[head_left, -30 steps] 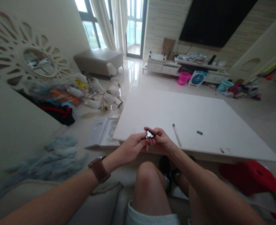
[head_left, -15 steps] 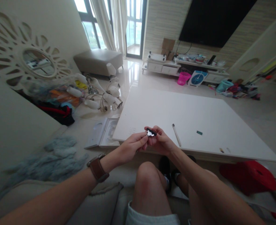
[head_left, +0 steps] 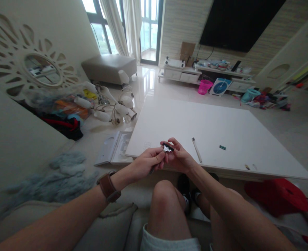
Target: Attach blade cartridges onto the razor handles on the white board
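Both of my hands meet above the near edge of the white table, around a razor with a shiny silver neck and a black bar-shaped head. My left hand is closed on the silver part, thumb on top, and a dark end pokes out below its fingers. My right hand pinches the black head between thumb and fingers. To the right of my hands lies a toothbrush with a pale handle and dark bristles. Farther right is a small dark green rectangular piece.
The white table spans the middle. Two tiny items lie at its near right edge, one brown and dark. Left of it sit an open white box and a chandelier on the floor. A red stool-like object stands at right.
My right fingers have lifted slightly and spread a little over the black head. The silver part has tilted a little. Both hands stay at nearly the same spot.
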`<state>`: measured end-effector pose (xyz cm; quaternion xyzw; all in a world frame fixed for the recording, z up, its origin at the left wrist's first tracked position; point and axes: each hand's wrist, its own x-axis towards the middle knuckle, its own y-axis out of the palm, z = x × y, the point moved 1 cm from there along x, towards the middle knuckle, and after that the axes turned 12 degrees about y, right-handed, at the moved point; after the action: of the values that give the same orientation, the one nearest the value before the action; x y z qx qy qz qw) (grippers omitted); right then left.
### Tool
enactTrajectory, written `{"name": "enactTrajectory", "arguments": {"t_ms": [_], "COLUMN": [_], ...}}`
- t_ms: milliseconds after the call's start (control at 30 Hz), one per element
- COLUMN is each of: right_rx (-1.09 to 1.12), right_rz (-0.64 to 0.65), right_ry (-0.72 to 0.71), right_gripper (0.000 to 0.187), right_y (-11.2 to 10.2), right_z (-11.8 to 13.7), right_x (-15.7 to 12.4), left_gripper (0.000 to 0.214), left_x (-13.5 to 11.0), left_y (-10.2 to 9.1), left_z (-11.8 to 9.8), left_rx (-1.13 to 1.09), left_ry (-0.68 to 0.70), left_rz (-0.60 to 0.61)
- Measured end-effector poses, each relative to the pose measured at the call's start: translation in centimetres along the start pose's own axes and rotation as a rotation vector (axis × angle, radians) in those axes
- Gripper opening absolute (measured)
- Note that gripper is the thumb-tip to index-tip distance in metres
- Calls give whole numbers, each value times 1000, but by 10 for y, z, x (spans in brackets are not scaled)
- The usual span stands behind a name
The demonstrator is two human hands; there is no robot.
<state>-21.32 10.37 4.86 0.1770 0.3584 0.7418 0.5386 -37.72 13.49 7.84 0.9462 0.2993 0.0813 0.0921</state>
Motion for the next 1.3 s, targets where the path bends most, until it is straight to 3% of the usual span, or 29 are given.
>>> {"name": "enactTrajectory", "arguments": {"t_ms": [367, 600, 867, 1300], "right_rx": [-57, -67, -58, -65], "right_rz": [88, 28, 48, 55], "right_ry": [-45, -65, -49, -29], "right_gripper": [37, 40, 47, 49], "right_y": [-2, -4, -3, -7], "right_z": [4, 6, 7, 7], "right_x": [-1, -3, -2, -1], "left_gripper": [44, 41, 34, 28], "left_x": [0, -1, -3, -1], "left_y": [1, 4, 7, 5], "left_z": [1, -4, -8, -9], "left_rx": [14, 97, 266, 282], "left_ry": [36, 65, 139, 139], "left_rz": [2, 0, 10, 32]}}
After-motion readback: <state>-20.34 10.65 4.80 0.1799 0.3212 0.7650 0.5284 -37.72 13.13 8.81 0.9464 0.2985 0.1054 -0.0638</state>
